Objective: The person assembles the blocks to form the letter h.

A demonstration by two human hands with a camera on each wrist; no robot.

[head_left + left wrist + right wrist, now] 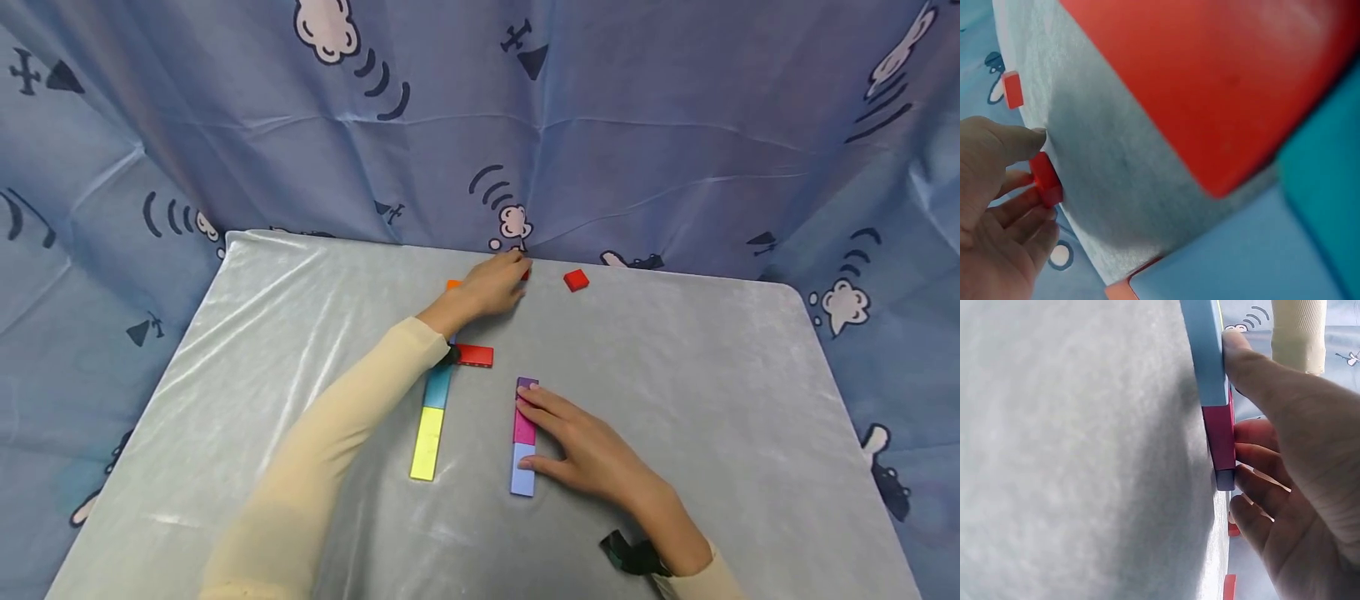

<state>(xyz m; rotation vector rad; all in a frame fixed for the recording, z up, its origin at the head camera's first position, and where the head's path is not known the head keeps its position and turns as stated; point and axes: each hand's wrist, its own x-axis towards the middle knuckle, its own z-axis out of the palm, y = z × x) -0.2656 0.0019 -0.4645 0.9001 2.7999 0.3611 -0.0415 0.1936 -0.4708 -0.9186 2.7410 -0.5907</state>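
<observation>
My left hand [491, 283] reaches to the far edge of the table. Its thumb and fingers bend about a small red block [1046, 180], which the hand partly covers in the head view. Under that forearm runs a row of flat blocks: a yellow block [427, 443], a teal block [437, 387], a blue block [1235, 262] and an orange block [453, 284]. A longer red block [476, 356] juts sideways from the row. My right hand [588, 442] rests its fingertips on a second row: a purple block [527, 383], a magenta block [524, 429] and a light blue block [522, 470].
Another small red block [576, 280] lies near the far edge, right of my left hand. A grey cloth covers the table [712, 400]. Blue patterned curtains [637, 108] hang behind it and at both sides.
</observation>
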